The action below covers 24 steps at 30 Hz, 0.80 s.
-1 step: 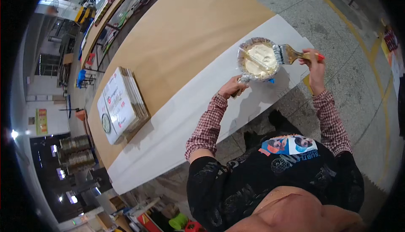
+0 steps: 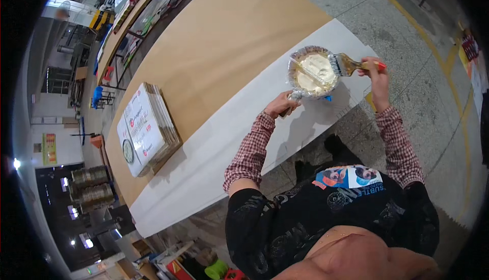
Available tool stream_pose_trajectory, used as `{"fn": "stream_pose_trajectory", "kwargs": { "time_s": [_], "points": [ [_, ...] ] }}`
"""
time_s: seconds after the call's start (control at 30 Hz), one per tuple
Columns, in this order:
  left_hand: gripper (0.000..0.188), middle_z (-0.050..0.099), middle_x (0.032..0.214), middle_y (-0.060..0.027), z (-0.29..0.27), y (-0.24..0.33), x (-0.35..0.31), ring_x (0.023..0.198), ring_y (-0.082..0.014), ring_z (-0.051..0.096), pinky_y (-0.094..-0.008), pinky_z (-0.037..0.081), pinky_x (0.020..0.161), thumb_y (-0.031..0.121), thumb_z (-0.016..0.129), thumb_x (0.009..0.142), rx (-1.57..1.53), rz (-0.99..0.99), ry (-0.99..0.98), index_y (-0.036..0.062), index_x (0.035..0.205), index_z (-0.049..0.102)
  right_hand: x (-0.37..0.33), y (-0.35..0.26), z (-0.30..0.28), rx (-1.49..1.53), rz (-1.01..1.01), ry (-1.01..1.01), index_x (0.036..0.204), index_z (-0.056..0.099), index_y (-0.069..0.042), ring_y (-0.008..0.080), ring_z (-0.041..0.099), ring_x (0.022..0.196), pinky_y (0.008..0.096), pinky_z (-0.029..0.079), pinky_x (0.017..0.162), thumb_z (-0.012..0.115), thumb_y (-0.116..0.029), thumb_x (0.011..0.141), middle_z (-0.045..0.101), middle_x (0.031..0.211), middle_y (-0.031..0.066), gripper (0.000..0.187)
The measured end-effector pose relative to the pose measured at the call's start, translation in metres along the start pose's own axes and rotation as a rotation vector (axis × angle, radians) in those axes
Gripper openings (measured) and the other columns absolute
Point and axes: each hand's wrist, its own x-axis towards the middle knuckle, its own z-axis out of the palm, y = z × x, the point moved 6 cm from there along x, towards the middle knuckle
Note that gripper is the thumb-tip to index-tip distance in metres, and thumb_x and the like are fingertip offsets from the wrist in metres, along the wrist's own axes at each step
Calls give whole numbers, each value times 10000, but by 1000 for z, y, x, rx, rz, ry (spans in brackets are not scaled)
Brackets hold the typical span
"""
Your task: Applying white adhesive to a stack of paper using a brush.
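A round pot (image 2: 293, 67) lined with crinkled clear plastic holds thick cream-coloured paste (image 2: 320, 66). A narrow strip runs across its mouth. My left hand (image 2: 280, 105) is closed around the pot's plastic-wrapped handle at the near left side. In my right hand (image 2: 376, 72) is a wide paintbrush (image 2: 347, 65), gripped by its wooden, red-ended handle. The brush's pale, coated bristles are at the pot's right rim; whether they touch it I cannot tell. A bit of something blue (image 2: 327, 98) peeks out below the pot.
Beneath the pot, a large white sheet (image 2: 219, 175) covers the near side of a long table with a brown surface (image 2: 214, 56). On the left sits a stack of flat printed packaging (image 2: 145, 127). Another bench (image 2: 119, 46) holding goods is at the far left; concrete floor (image 2: 407, 51) lies rightward.
My right hand and the paintbrush have shifted slightly left and up, with the handle's red end moving toward the pot. My left hand keeps its hold on the pot's handle.
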Motion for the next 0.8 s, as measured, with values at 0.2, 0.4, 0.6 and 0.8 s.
{"fn": "stream_pose_trajectory", "kwargs": {
  "time_s": [0.2,0.4,0.6,0.8],
  "points": [
    [335,540,603,-10,-14,-1,26,451,-81,490,-226,384,397,183,704,769,151,84,-28,0,998,542,21,-6,62,-323,-179,-87,945,632,-6,74,562,630,221,474,583,601,-208,915,625,775,32,206],
    [341,615,703,-35,-5,12,31,487,-92,521,-235,413,437,302,662,821,229,58,-109,22,1000,587,21,-10,90,-836,-444,-78,857,640,-7,251,603,662,342,473,616,634,-237,858,614,752,141,230],
    [411,658,847,-114,-57,-19,-11,551,-141,556,-248,436,521,388,524,924,-404,170,528,2,1047,590,25,21,118,-827,-292,-127,825,640,-7,299,607,714,385,471,649,640,-291,828,605,760,161,284],
    [310,595,636,-70,-32,-104,-93,560,-114,536,-272,444,532,252,536,918,-153,385,1023,30,701,553,25,-14,97,-784,-324,-51,779,623,-7,299,594,670,384,463,630,647,-294,819,600,720,161,291]
  ]
}}
